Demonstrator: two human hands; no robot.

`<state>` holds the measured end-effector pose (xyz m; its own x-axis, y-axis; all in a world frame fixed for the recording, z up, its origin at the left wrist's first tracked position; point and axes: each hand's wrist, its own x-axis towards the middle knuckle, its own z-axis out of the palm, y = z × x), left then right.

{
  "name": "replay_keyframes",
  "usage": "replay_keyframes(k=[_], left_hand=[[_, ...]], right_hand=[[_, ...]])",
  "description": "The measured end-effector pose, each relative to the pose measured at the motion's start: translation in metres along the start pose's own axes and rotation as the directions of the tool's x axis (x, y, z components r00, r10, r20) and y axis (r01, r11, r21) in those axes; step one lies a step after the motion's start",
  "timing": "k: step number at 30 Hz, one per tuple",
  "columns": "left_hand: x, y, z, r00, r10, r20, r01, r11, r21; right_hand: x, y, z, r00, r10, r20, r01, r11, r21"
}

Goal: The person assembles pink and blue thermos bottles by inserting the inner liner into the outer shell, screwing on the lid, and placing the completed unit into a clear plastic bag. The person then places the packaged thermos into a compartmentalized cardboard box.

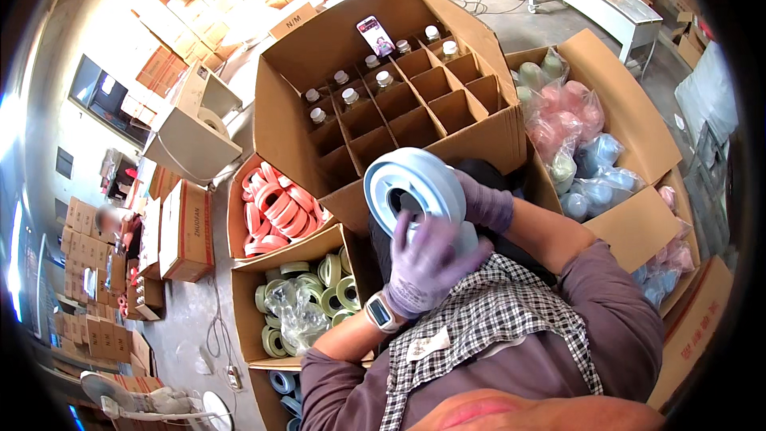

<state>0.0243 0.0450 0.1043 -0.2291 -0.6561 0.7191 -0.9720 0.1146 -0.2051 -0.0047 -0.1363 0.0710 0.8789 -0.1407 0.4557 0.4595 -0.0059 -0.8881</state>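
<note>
A light blue round plastic piece (432, 175) with a wide rim and a dark central hole is held up in front of my lap. My right hand (487, 201), in a purple glove, grips it from behind on the right side; its fingertips are hidden. In front of its lower edge, my gloved left hand (423, 267) has its fingers spread, slightly blurred, with one fingertip at the hole. More light blue plastic shows between the left thumb and fingers; whether it is a separate part I cannot tell. Just beyond stands a divided cardboard carton (383, 156) with several white-capped bottles (384, 80).
A phone (375, 36) leans among the carton's dividers. At left are boxes of red rings (279, 211), green rings (327, 271) and blue rings (283, 383). A box at right holds bagged pink (562, 116) and blue parts (598, 156). A person (128, 231) is far left.
</note>
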Motion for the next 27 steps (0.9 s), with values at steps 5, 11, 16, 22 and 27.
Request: replay_keyframes(k=[5,11,16,22,27], left_hand=[[0.029,-0.003,-0.033,0.573,-0.714,0.403,0.298,-0.276,-0.914],[-0.011,-0.037,0.005,0.965,-0.261,0.025,0.262,0.957,-0.125],[-0.023,-0.056,-0.002,0.821,-0.545,-0.169,0.47,0.814,-0.342],[-0.003,-0.071,-0.022,0.93,-0.365,-0.039,0.345,0.907,-0.239],[0.024,-0.069,-0.048,0.962,-0.175,0.21,0.189,0.981,-0.048]], right_hand=[[0.011,-0.052,0.007,0.915,-0.351,0.2,0.385,0.612,-0.691],[0.014,0.027,0.001,0.999,-0.02,-0.037,0.02,1.0,0.001],[0.012,0.022,-0.02,0.97,-0.222,0.095,0.234,0.769,-0.595],[0.008,0.009,-0.014,0.987,-0.089,0.132,0.113,0.976,-0.185],[0.008,0.001,-0.005,0.982,0.036,0.184,-0.004,0.985,-0.174]])
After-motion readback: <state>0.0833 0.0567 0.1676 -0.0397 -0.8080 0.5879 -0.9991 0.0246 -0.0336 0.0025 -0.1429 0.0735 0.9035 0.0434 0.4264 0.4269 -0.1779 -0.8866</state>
